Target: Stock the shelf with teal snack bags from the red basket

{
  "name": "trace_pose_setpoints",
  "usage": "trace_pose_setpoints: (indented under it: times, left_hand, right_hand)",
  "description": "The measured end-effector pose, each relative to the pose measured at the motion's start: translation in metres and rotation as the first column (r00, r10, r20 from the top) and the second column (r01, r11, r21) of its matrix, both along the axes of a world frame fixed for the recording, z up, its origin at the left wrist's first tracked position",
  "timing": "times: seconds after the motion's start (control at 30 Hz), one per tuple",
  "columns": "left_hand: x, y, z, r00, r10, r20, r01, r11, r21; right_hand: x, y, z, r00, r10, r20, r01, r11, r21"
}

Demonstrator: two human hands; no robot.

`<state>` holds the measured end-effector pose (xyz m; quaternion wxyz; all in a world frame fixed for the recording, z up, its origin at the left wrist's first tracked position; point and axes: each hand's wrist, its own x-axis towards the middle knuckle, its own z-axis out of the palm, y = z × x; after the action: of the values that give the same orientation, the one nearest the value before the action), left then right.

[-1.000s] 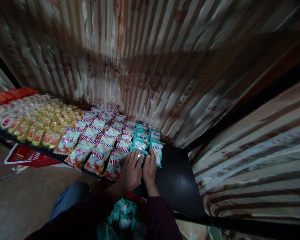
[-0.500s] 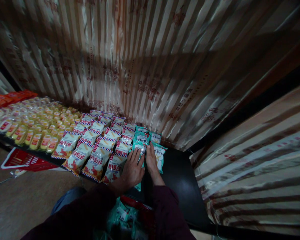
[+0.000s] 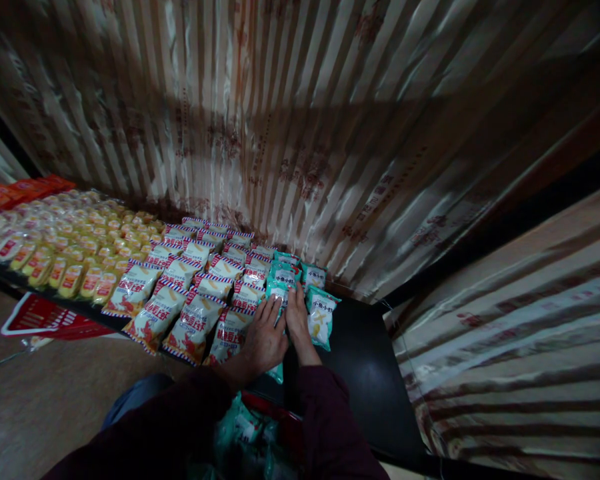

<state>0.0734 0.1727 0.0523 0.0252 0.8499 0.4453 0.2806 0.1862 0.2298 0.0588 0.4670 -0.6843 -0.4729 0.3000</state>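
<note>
My left hand [image 3: 263, 339] lies flat, fingers spread, on a teal snack packet [image 3: 276, 371] at the front of a teal row on the dark shelf [image 3: 360, 373]. Beside it, my right hand [image 3: 298, 320] rests flat on the same row, its fingertips against the teal packets [image 3: 282, 275] behind. Another teal packet [image 3: 321, 317] lies just right of my right hand. To the left of my left hand run rows of white snack packets with red and blue borders [image 3: 194, 321].
Yellow wrapped snacks [image 3: 70, 247] and orange packs [image 3: 15, 190] fill the shelf's left end. A striped shiny curtain [image 3: 300, 120] hangs behind and at the right. A red basket [image 3: 40, 313] sits on the floor; a bag of teal packets [image 3: 245, 427] lies in my lap.
Both hands slid forward along the teal row, pushing the packets toward the back. The teal packet on the right now lies clear of my right hand.
</note>
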Motion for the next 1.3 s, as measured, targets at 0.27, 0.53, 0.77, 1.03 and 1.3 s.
trace_pose_setpoints:
  times: [0.27, 0.53, 0.77, 1.03, 1.3]
  left_hand:
    - [-0.002, 0.0, 0.003, 1.0, 0.0, 0.0, 0.0, 1.0, 0.01]
    - [-0.002, -0.003, 0.015, 1.0, 0.005, 0.016, -0.005, 1.0, -0.016]
    - [0.001, 0.001, 0.022, 1.0, -0.001, 0.019, 0.002, 1.0, -0.011]
    - [0.002, 0.012, 0.014, 1.0, -0.003, 0.013, 0.003, 1.0, 0.007]
    - [-0.001, 0.015, 0.012, 1.0, -0.012, 0.019, 0.012, 1.0, -0.013]
  right_hand:
    - [-0.002, -0.003, 0.004, 1.0, -0.012, 0.001, 0.012, 0.999, 0.029]
    - [0.014, 0.017, 0.009, 0.999, -0.009, 0.037, 0.007, 0.998, 0.059]
    - [0.021, 0.044, 0.014, 0.998, 0.023, 0.065, -0.024, 0.999, 0.023]
    - [0.022, 0.068, 0.012, 0.994, 0.028, 0.108, -0.025, 0.999, -0.033]
    - [0.021, 0.082, 0.009, 0.988, 0.041, 0.146, -0.027, 0.995, -0.091]
